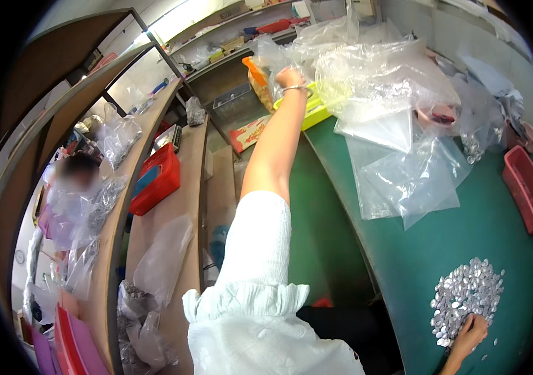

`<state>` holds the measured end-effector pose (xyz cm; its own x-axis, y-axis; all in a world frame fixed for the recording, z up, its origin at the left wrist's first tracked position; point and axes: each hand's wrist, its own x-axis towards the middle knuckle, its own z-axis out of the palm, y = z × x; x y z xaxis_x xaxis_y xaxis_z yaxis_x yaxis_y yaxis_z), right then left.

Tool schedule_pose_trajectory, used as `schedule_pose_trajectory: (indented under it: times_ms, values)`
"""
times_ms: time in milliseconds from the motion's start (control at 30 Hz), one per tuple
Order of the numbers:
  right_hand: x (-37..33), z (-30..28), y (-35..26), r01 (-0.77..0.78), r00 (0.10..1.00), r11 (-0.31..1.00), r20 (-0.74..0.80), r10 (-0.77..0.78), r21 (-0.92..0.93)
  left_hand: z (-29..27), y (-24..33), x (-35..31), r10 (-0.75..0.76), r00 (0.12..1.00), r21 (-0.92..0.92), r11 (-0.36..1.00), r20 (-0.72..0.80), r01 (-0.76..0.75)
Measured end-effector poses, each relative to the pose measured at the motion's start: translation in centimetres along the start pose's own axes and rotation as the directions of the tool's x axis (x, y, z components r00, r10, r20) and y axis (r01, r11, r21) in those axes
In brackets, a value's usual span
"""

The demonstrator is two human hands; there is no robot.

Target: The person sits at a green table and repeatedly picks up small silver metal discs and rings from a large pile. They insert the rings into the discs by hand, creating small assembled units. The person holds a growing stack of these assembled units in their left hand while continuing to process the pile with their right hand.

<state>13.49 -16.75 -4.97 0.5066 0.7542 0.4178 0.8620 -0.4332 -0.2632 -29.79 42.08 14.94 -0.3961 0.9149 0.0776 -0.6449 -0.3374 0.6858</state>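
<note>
At 5 o'clock, table edge: right hand (469, 334) lies fingers-down on the near rim of the disc pile (468, 299); fingers spread and flat, clamped on nothing.
Disc pile: small round silvery discs, flat and shiny, overlapping in a loose oval heap; a few strays lie just beside it toward 3 o'clock.
Table (416, 250): green matte top, smooth, its edge bending with the lens.
At 12 o'clock: left hand (289, 77) at full reach, arm straight up the frame, thin metal bangle (297, 89) on the wrist; it sits at the clear bags, beside an orange-topped packet (257, 78); cannot tell whether the fingers are closed on anything.
Hands: well apart, one at the far end of the table, one at the near edge.
Clear bags (397, 150): thin crinkled plastic film, glossy, heaped from 12 to 2 o'clock; some hold silvery parts.
Yellow tray (313, 115): hard plastic, rectangular, just under the left wrist.
Red tray (527, 187): rectangular plastic, at 3 o'clock, well apart from the pile.
Sleeve (260, 250): white fabric, ruffled hem.
At 9 o'clock: another person at a wooden bench (154, 231), with a red bin (157, 181) on it.
</note>
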Motion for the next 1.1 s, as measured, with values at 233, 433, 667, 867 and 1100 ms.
schedule_pose_trajectory:
  times_ms: [233,433,667,867,1100]
  values:
    - [0.4,-0.2,-0.8,-0.116,0.991,0.988,-0.055,0.122,0.103,1.2,-3.3,-1.7,0.009,0.998,-0.079,0.997,-0.062,-0.014]
    - [0.9,-1.1,1.3,-0.226,0.956,0.783,-0.025,0.294,0.580,7.1,-12.4,-23.8,-0.570,0.591,-0.155,0.632,0.570,0.759]
    - [2.1,-2.4,-1.4,-0.239,0.953,0.521,0.094,0.289,0.820,4.6,-16.4,-47.0,-0.769,-0.180,0.535,0.236,0.613,0.811]
    - [2.7,-2.8,-1.2,-0.272,0.939,0.623,0.060,0.340,0.733,2.3,-19.2,-52.8,-0.778,-0.280,0.711,0.281,0.562,0.645]
    - [2.6,-3.3,-4.1,-0.339,0.896,0.375,0.175,0.408,0.863,1.5,-18.8,-51.9,-0.791,-0.282,0.793,0.373,0.543,0.482]
